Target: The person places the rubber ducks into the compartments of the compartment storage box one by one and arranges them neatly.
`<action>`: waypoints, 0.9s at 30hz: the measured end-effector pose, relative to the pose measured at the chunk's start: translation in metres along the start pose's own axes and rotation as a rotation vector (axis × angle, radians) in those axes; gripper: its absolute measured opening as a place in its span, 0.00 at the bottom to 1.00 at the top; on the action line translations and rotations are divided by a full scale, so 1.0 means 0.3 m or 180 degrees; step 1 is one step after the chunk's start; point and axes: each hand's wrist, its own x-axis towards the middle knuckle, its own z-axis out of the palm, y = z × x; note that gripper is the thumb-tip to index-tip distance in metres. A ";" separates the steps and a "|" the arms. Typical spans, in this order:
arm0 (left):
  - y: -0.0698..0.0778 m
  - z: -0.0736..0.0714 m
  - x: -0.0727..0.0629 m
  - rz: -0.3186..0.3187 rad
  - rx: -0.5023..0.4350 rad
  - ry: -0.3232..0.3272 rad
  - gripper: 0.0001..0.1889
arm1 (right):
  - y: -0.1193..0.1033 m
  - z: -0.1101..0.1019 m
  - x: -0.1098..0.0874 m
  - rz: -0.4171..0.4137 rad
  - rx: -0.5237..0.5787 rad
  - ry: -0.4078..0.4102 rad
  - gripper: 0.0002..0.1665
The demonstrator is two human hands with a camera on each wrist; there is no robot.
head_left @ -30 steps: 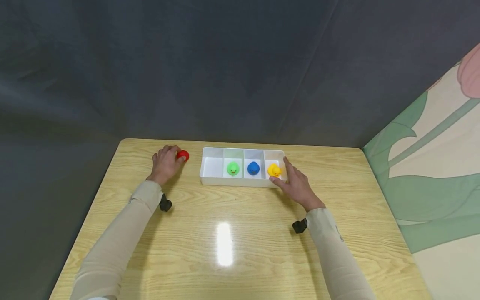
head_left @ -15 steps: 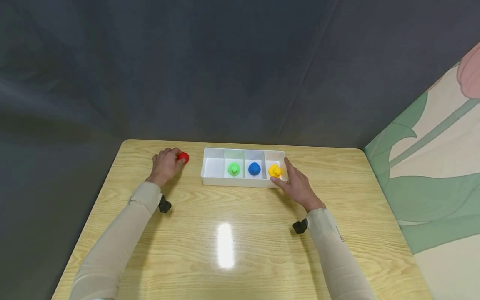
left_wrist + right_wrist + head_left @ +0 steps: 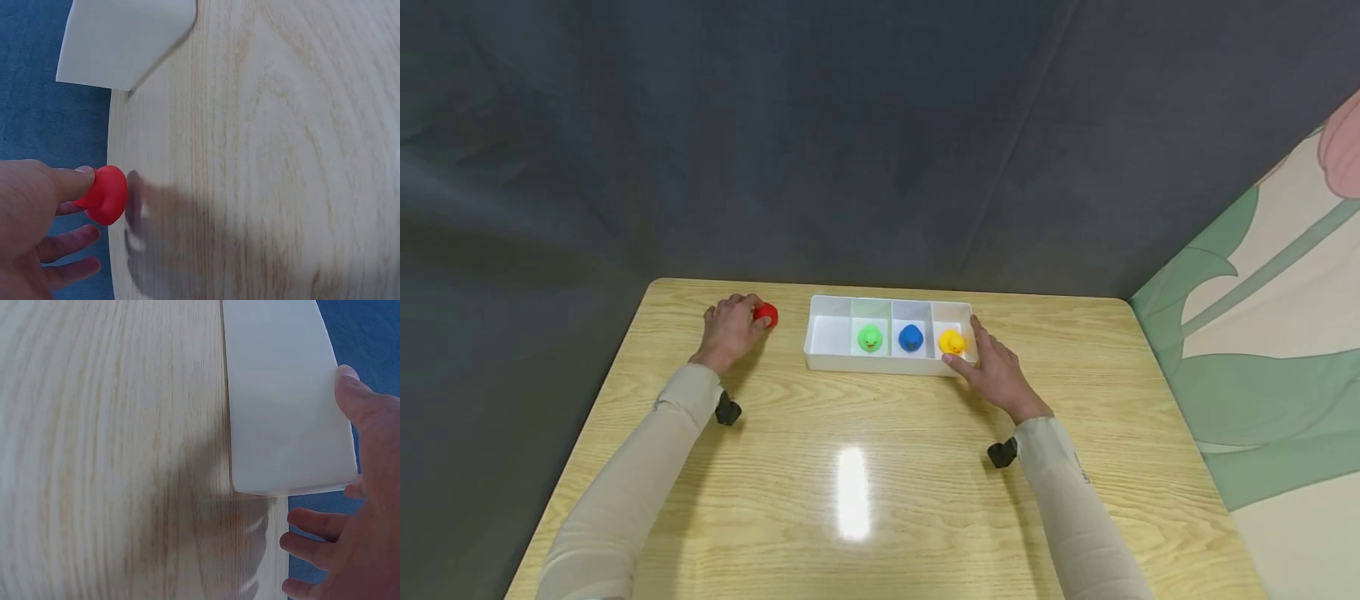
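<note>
My left hand [image 3: 727, 335] pinches a red rubber duck [image 3: 766, 314] between thumb and fingers, left of a white divided box [image 3: 880, 365]. In the left wrist view the thumb presses the duck [image 3: 110, 200], whose shadow falls beside it on the wood; its head is mostly covered. At the box's right end, my right hand [image 3: 997, 375] grips the corner, thumb on the front rim and index finger along the end wall. A green duck [image 3: 870, 337], a blue duck [image 3: 911, 337] and a yellow duck [image 3: 952, 342] each sit in their own compartment. The leftmost compartment holds nothing.
The box stands near the far edge of a wooden table [image 3: 760, 500]. A dark cloth [image 3: 850, 142] hangs behind it, and a floral-patterned cloth [image 3: 1292, 317] is at the right. Each wrist wears a small black camera.
The box appears slightly farther right in the head view, with the right hand still on it. The gap between the red duck and the box has widened a little. Both grips look the same.
</note>
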 end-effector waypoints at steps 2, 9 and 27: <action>0.003 -0.003 -0.002 0.0018 -0.0001 0.0011 0.22 | 0.000 -0.002 0.000 -0.0020 -0.0015 -0.0003 0.61; 0.015 -0.016 -0.010 0.0068 0.0013 0.0036 0.21 | 0.001 -0.004 0.003 -0.0078 -0.0073 0.0014 0.60; 0.097 -0.073 -0.030 0.0238 0.0026 0.0104 0.21 | -0.002 -0.007 -0.006 -0.0087 -0.0045 0.0026 0.60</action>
